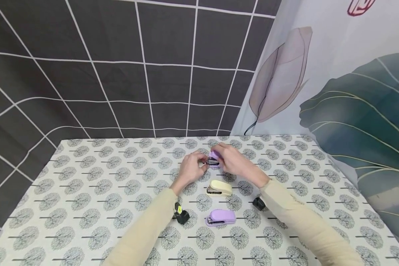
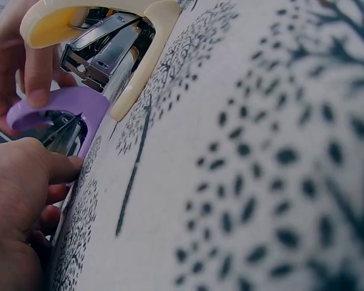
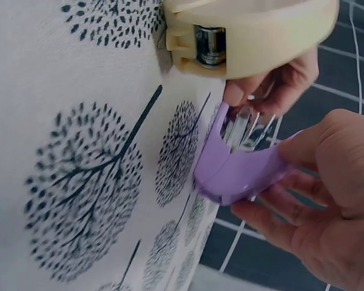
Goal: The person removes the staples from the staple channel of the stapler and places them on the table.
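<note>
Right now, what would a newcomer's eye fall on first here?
First, the open purple plastic stapler in the right-hand grip, beyond the pale yellow plastic stapler on the tree-print tablecloth. A second purple plastic stapler lies on the yellow one's near side. At the back, the dark white-gridded backdrop stands out.

In the head view the right hand hides part of the held purple stapler, and just what the left hand pinches at its front is too small to tell. The right wrist view's top edge cuts off the cream stapler; the left wrist view blurs the nearest printed tree.
</note>
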